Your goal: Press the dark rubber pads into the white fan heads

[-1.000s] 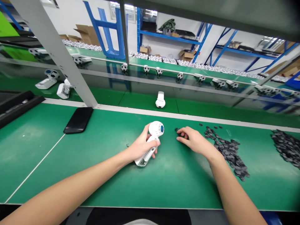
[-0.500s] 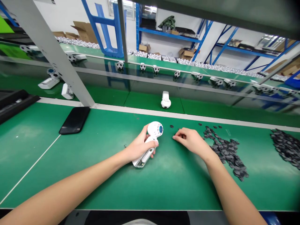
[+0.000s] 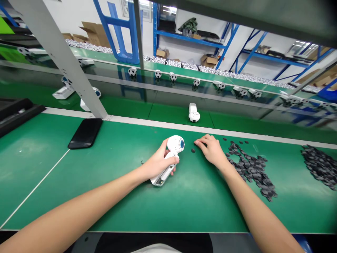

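My left hand (image 3: 160,161) is wrapped round a white handheld device (image 3: 176,143), which has a round vented head with a blue centre. Its handle slants down to the left, with an open recess along the side facing me. On the right, the thumb and fingers of my right hand (image 3: 210,149) are pinched at the tabletop over a small black piece (image 3: 195,142), mostly covered by the fingertips. Just below them lies another black piece (image 3: 193,150). Beside my right wrist spreads a loose pile of black pieces (image 3: 252,167).
A second black pile (image 3: 319,167) lies far right on the green table (image 3: 118,207). A black phone-like slab (image 3: 85,133) and a grey post (image 3: 71,70) are at left. Beyond the table's edge, a green belt carries a white device (image 3: 194,113); several football-patterned ones line a farther ledge.
My right hand has moved slightly away from me, leaving a black piece on the table below its fingertips. White devices on the near belt have shifted right. My left hand keeps its hold.
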The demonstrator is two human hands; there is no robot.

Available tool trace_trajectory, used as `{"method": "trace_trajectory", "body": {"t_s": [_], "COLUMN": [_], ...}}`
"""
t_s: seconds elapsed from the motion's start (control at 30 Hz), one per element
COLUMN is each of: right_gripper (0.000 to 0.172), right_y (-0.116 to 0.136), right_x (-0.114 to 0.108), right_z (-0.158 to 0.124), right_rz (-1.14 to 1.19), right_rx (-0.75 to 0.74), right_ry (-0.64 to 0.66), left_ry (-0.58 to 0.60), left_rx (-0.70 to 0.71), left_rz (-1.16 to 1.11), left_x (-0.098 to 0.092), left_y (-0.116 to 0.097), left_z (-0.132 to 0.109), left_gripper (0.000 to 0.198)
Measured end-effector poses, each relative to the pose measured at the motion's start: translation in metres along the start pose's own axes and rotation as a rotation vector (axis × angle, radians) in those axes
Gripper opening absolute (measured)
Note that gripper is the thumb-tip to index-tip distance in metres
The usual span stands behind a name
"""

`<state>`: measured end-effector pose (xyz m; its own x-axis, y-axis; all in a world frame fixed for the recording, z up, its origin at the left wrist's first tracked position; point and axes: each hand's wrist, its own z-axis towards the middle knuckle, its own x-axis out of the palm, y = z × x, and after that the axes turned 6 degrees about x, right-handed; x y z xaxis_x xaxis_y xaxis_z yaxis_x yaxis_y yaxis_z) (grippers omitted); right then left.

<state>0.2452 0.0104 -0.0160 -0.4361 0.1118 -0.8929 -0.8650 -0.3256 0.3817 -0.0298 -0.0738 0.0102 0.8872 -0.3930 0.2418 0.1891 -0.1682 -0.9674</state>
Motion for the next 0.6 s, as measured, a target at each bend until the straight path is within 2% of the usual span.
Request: {"method": "trace_trajectory", "body": {"t_s": [0.2,0.4,0.5,0.6], "right_gripper": [0.033,0.033,0.027,0.027], "right_y": [0.001,0.0,-0.001,0.002], "right_x": [0.001,-0.009,-0.013,-0.013], "right_z": [-0.003,-0.006,-0.008,-0.007], "right_rz": [0.03,0.073,0.011,-0.044], "right_rx": [0.075,0.078,0.046,0.018], "right_ry": [-0.004,0.058,0.073,0.034], "left_ry": [0.011,-0.016,-0.049,-0.074], "left_rx": [0.018,-0.005,-0.022,-0.031], "left_rz": [0.0,-0.026,-0.093,-0.147], "left_x": [0.001,0.0,0.001,0.002], "left_y": [-0.001,0.0,0.0,0.002], "left_z": [0.0,0.0,0.001,0.001], "left_gripper": [0.075,0.077,0.068,0.057]}}
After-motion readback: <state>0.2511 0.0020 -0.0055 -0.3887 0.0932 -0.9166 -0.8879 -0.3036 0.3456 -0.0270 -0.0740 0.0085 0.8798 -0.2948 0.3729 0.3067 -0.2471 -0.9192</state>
